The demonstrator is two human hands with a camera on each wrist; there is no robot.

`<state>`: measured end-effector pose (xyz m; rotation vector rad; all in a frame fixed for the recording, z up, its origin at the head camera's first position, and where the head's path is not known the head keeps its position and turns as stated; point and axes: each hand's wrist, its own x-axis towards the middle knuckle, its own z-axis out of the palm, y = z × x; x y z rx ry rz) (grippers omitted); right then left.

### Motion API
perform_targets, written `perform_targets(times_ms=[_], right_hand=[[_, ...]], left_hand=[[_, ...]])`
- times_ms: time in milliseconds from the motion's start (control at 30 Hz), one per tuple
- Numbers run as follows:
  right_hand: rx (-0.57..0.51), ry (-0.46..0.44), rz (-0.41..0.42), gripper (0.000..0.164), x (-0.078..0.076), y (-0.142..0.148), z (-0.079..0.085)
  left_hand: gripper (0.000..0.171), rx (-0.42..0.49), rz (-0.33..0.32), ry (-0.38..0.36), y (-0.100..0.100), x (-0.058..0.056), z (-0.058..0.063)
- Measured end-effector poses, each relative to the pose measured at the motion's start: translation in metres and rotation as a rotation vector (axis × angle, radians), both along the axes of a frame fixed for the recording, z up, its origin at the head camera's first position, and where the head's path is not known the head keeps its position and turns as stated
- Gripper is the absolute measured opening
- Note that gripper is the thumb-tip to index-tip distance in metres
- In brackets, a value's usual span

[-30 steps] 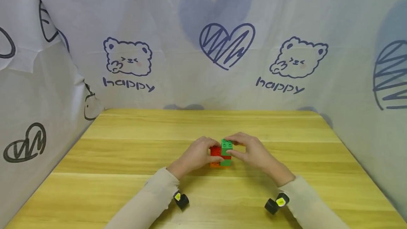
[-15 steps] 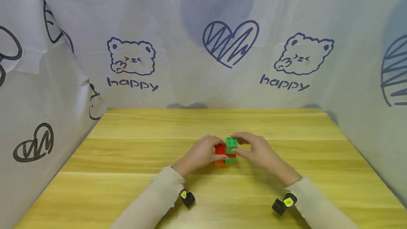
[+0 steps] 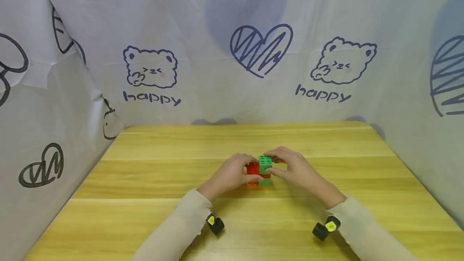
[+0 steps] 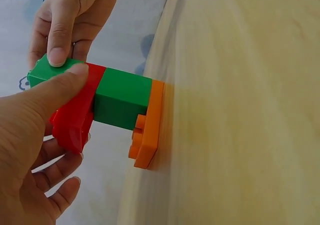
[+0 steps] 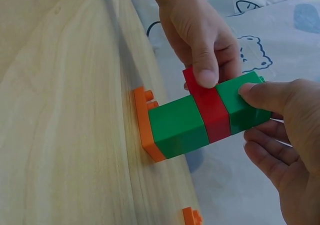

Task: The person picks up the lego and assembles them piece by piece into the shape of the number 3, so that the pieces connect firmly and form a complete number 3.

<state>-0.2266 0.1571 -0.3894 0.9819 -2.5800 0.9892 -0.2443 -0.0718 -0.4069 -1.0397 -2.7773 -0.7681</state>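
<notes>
A small tower of toy building bricks stands on the table, in the middle of the head view. Its base is a flat orange brick [image 4: 155, 130] with studs showing at one end. On that sits a lower green brick [image 5: 179, 127], then a red brick [image 4: 75, 117] that juts out to the left. The upper green brick [image 3: 265, 166] tops the stack, right over the lower green one. My left hand [image 3: 232, 172] pinches the red brick, thumb on its near face. My right hand [image 3: 295, 168] pinches the upper green brick between thumb and fingers.
Another orange brick [image 5: 190, 216] lies on the table, partly cut off at the bottom of the right wrist view. The wooden table [image 3: 145, 212] ends at a white cloth [image 3: 206, 83] with drawn bears and hearts, which hangs behind and at the sides.
Both hands keep their grip on the same bricks and the tower looks the same. The head view has shifted slightly, so hands and bricks appear a little farther right.
</notes>
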Motion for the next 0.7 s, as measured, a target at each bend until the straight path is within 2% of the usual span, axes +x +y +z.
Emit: perform_targets(times_ms=[200, 333, 700], right_hand=[[0.004, 0.01, -0.014, 0.045, -0.0003, -0.0023, -0.0022], [0.0, -0.017, -0.023, 0.047, -0.0002, -0.003, -0.0049], [0.02, -0.012, -0.048, 0.052, 0.0002, -0.0023, -0.0041]], left_hand=[[0.056, 0.06, -0.011, -0.017, -0.0062, -0.0004, 0.0026], [0.06, 0.104, -0.008, -0.04, -0.009, -0.0021, 0.0021], [0.049, 0.161, -0.056, 0.034, -0.0042, -0.0071, 0.0044]])
